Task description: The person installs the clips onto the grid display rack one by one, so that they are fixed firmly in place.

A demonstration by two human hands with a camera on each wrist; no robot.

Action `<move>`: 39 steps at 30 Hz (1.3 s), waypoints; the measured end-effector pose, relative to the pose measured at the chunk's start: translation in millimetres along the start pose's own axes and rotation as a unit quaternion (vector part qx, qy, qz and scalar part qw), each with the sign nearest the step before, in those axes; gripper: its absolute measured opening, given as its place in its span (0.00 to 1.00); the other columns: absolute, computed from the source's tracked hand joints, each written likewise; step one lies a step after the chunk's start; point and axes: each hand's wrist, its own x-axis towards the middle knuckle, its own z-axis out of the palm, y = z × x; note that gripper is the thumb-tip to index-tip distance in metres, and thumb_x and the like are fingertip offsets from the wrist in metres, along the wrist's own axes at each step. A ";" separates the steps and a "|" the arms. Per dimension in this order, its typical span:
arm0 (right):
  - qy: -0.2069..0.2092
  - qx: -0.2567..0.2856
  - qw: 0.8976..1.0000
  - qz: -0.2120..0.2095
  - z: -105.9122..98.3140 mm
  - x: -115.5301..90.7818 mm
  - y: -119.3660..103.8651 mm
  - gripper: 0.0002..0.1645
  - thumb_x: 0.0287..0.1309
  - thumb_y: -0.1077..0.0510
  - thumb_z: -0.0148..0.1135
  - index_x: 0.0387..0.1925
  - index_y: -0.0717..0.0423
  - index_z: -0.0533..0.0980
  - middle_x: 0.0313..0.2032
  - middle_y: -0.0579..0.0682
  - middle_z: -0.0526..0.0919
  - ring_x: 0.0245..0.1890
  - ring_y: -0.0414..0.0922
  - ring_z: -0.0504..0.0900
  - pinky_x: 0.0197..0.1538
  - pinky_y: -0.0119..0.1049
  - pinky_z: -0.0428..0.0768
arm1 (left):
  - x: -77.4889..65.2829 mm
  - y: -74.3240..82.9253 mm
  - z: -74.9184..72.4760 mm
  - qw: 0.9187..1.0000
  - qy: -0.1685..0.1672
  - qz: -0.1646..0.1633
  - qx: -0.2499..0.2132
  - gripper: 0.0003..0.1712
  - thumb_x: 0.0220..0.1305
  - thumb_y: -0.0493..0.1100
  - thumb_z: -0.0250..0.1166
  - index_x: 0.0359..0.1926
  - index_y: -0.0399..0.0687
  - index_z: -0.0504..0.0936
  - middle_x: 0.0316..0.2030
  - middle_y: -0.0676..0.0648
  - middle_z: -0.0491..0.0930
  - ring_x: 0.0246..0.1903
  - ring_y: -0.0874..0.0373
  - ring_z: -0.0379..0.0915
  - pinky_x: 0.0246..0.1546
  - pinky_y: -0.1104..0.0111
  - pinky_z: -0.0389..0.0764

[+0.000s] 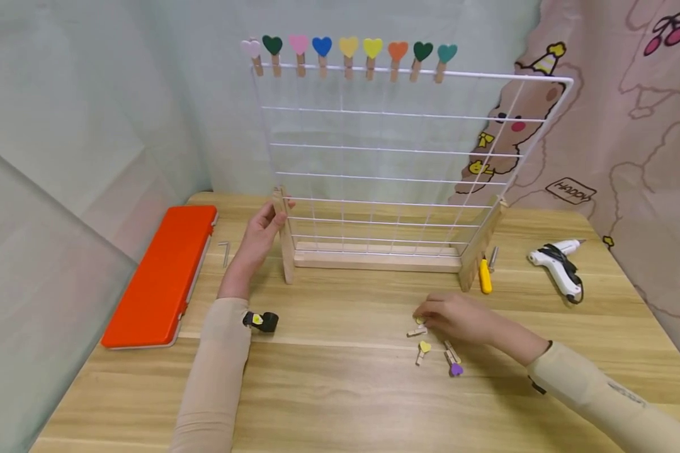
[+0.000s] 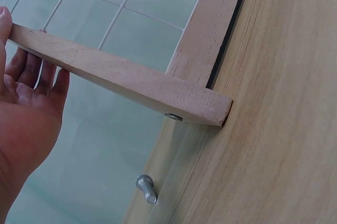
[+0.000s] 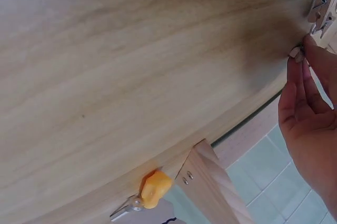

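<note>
A white wire grid (image 1: 487, 75) stands in a wooden base, with a row of heart-topped clothespins (image 1: 322, 49) clipped along its top bar from the left. My left hand (image 1: 257, 236) grips the upper part of the left wooden upright (image 1: 286, 255), thumb on one side and fingers on the other, as the left wrist view confirms. Over the tabletop, my right hand (image 1: 459, 316) pinches a small wooden clothespin (image 3: 297, 53), mostly hidden by the fingertips. Close by lie several loose clothespins, among them one with a yellow heart (image 1: 424, 348) and one with a purple heart (image 1: 456, 369).
At the left lies a closed red case (image 1: 161, 277), with a hex key (image 1: 225, 253) beside it. Right of the rack are a yellow-handled tool (image 1: 485, 277), a metal piece (image 1: 493, 258) and a white glue gun (image 1: 558, 267). A bolt (image 2: 146, 188) shows near the left upright.
</note>
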 end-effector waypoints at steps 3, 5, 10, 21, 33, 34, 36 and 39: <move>0.000 0.006 1.000 -0.007 -1.4 0.4 -0.2 0.10 0.47 0.63 0.62 0.35 0.55 0.77 0.32 0.44 0.78 0.32 0.36 0.77 0.35 0.27 0.74 | 0.3 0.4 0.4 1.000 0.000 -0.004 0.000 0.27 0.61 0.49 0.50 0.57 0.38 0.64 0.60 0.44 0.60 0.57 0.56 0.56 0.57 0.57 0.53; 0.001 0.007 1.000 -0.007 -2.5 0.1 -0.1 0.09 0.46 0.64 0.62 0.34 0.56 0.78 0.31 0.45 0.79 0.31 0.36 0.77 0.35 0.26 0.75 | 0.7 0.0 0.4 1.000 0.000 -0.005 0.000 0.27 0.61 0.49 0.50 0.57 0.38 0.64 0.59 0.44 0.61 0.57 0.56 0.56 0.57 0.57 0.54; 0.012 0.006 1.000 0.022 -7.3 -1.9 -1.0 0.08 0.43 0.64 0.63 0.31 0.56 0.78 0.29 0.45 0.81 0.28 0.35 0.76 0.31 0.24 0.74 | 0.3 -0.1 0.7 1.000 0.005 -0.007 -0.003 0.26 0.61 0.49 0.50 0.57 0.40 0.65 0.57 0.44 0.64 0.55 0.57 0.57 0.56 0.59 0.55; 0.074 -0.001 0.993 0.087 -19.2 0.1 -5.2 0.11 0.42 0.62 0.63 0.33 0.57 0.78 0.28 0.45 0.82 0.25 0.35 0.77 0.28 0.26 0.75 | -0.5 -0.8 -0.2 1.000 0.012 -0.006 -0.013 0.25 0.60 0.50 0.52 0.56 0.44 0.67 0.56 0.42 0.65 0.54 0.53 0.58 0.53 0.64 0.58; 0.197 -0.014 0.980 -0.022 -136.9 57.7 -17.2 0.15 0.39 0.65 0.66 0.34 0.54 0.79 0.31 0.44 0.82 0.29 0.36 0.76 0.31 0.27 0.72 | 0.8 -1.0 1.3 1.000 0.011 0.001 -0.005 0.24 0.60 0.49 0.51 0.56 0.43 0.67 0.55 0.44 0.66 0.54 0.58 0.59 0.53 0.66 0.59; 0.207 -0.022 0.978 -0.027 -150.4 62.3 -19.0 0.15 0.38 0.66 0.66 0.34 0.54 0.79 0.31 0.44 0.82 0.29 0.36 0.76 0.32 0.26 0.71 | 0.7 -0.8 1.3 1.000 0.012 0.001 -0.006 0.24 0.60 0.49 0.51 0.55 0.42 0.67 0.55 0.44 0.67 0.54 0.57 0.59 0.52 0.66 0.59; 0.230 -0.041 0.972 -0.033 -176.8 70.6 -24.3 0.16 0.38 0.67 0.66 0.34 0.55 0.79 0.30 0.45 0.81 0.29 0.35 0.74 0.33 0.23 0.69 | 0.1 -0.4 1.5 1.000 0.012 -0.002 -0.005 0.24 0.60 0.49 0.51 0.56 0.43 0.67 0.55 0.45 0.67 0.54 0.56 0.59 0.53 0.65 0.58; 0.276 -0.057 0.959 -0.034 -212.1 81.8 -36.2 0.15 0.39 0.69 0.65 0.34 0.59 0.79 0.28 0.47 0.81 0.27 0.33 0.73 0.32 0.21 0.68 | -0.4 0.3 1.3 1.000 0.009 -0.005 -0.002 0.25 0.60 0.49 0.51 0.56 0.44 0.67 0.56 0.44 0.66 0.54 0.56 0.58 0.55 0.62 0.57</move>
